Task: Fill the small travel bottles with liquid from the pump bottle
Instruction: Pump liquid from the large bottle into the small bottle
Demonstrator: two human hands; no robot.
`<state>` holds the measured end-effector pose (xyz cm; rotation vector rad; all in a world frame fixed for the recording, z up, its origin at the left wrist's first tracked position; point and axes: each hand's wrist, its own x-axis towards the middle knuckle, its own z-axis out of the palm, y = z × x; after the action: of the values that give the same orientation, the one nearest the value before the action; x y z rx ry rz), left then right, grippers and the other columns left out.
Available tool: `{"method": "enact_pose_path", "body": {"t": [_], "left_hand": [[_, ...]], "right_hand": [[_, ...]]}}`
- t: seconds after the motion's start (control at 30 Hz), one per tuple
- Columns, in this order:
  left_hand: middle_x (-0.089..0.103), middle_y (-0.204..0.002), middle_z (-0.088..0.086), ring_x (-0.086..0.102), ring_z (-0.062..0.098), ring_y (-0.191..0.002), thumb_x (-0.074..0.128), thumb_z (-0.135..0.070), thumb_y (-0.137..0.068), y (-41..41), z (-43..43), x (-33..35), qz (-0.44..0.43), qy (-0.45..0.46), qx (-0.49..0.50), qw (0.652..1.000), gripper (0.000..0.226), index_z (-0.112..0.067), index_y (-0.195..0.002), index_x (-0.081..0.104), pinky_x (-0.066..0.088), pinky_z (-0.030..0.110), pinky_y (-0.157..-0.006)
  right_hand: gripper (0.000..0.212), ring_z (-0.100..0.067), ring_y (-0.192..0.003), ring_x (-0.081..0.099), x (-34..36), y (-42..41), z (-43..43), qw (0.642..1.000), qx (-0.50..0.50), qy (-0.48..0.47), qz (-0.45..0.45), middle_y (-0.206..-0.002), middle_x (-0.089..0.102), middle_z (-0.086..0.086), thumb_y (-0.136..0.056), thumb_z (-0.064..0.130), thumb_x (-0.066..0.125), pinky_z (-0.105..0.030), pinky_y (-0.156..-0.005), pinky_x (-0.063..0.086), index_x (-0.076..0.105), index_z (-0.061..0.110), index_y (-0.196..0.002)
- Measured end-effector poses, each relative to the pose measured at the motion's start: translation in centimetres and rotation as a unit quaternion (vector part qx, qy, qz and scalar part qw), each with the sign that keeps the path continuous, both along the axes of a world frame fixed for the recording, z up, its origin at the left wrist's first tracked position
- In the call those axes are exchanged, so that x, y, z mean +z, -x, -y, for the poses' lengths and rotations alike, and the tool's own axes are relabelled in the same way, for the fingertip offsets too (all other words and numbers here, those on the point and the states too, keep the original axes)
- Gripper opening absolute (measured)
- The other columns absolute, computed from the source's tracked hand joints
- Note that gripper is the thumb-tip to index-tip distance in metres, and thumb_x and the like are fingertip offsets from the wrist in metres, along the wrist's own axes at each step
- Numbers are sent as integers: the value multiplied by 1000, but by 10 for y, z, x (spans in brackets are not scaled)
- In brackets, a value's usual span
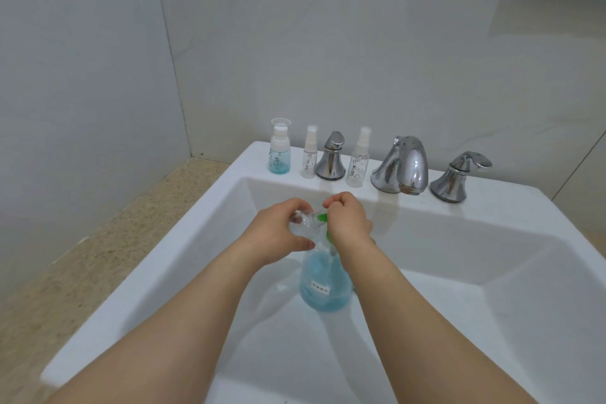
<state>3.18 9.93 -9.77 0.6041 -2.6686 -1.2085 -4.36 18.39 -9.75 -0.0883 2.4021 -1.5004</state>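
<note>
Your left hand [278, 230] was clamped around a small clear travel bottle [303, 223], held against the green pump head [323, 216] just right of your fingers. Below both hands the pump bottle [324, 285] of blue liquid stood in the sink [196, 239], and your right hand [348, 223] was curled tight over its top. Beyond your knuckles stood a blue part-filled travel bottle [279, 154] and two clear spray bottles [309, 157].
</note>
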Motion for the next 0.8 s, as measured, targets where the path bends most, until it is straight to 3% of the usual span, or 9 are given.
{"method": "enact_pose_path", "body": {"t": [0.13, 0.23, 0.27, 0.4, 0.47, 0.57, 0.7, 0.8], "left_hand": [[51, -105, -5, 48, 11, -98, 75, -18, -73, 2, -1, 3, -5, -8, -5, 1000, 49, -27, -116, 52, 40, 23, -82], [50, -106, -6, 48, 11, -98, 75, -18, -73, 3, -2, 5, -14, -10, -7, 1000, 49, -28, -115, 52, 41, 23, -82], [50, -106, -7, 48, 11, -99, 75, -18, -73, 3, -2, 6, -18, -13, -6, 1000, 49, -28, -115, 52, 41, 24, -83], [52, -108, -5, 48, 11, -100, 76, -18, -72, 3, 0, 4, -22, -8, -5, 1000, 50, -27, -115, 53, 40, 22, -85], [54, -114, -2, 49, 12, -103, 76, -17, -72, 2, 1, 2, -15, 10, -7, 1000, 51, -26, -117, 53, 38, 21, -85], [56, -118, 0, 48, 10, -101, 75, -18, -72, 1, 1, 0, -5, 26, -7, 1000, 51, -26, -117, 53, 37, 20, -84], [55, -113, -1, 46, 8, -96, 76, -18, -72, 1, 0, 1, -13, 19, -7, 1000, 51, -26, -117, 53, 37, 19, -84], [52, -108, -4, 48, 9, -97, 76, -18, -72, 2, 0, 3, -20, 4, -5, 1000, 51, -27, -117, 53, 40, 22, -82]], "right_hand": [[24, -28, -110, 50, 1, 7, 0, 998, 3, 65, -8, -82, 51, 7, -92, 20, 38, -44, -98, 41, 46, 29, -71], [26, -20, -84, 51, 5, 18, -3, 993, -17, 117, -11, -80, 48, 5, -92, 8, 34, -31, -74, 40, 48, 28, -83], [32, -20, -85, 51, 6, 20, -3, 994, -15, 111, -10, -80, 48, 5, -89, 3, 32, -30, -72, 40, 48, 29, -82], [38, -29, -116, 45, 2, 18, -2, 999, 2, 8, -48, -100, 53, 3, -81, -3, 26, -43, -100, 38, 46, 29, -82], [39, -26, -119, 39, 2, 14, -3, 996, 2, -53, -69, -117, 54, 1, -83, -2, 25, -41, -102, 32, 46, 30, -93], [43, -25, -120, 37, 2, 10, -2, 991, 9, -104, -90, -123, 52, -1, -86, -1, 26, -39, -96, 27, 51, 28, -105], [38, -25, -120, 38, 2, 8, -4, 994, -3, -75, -81, -124, 53, -1, -89, 3, 29, -40, -96, 28, 52, 26, -108], [29, -27, -119, 42, 6, 11, -5, 997, -16, -18, -73, -122, 55, -1, -89, 5, 32, -42, -101, 34, 48, 27, -99]]}}
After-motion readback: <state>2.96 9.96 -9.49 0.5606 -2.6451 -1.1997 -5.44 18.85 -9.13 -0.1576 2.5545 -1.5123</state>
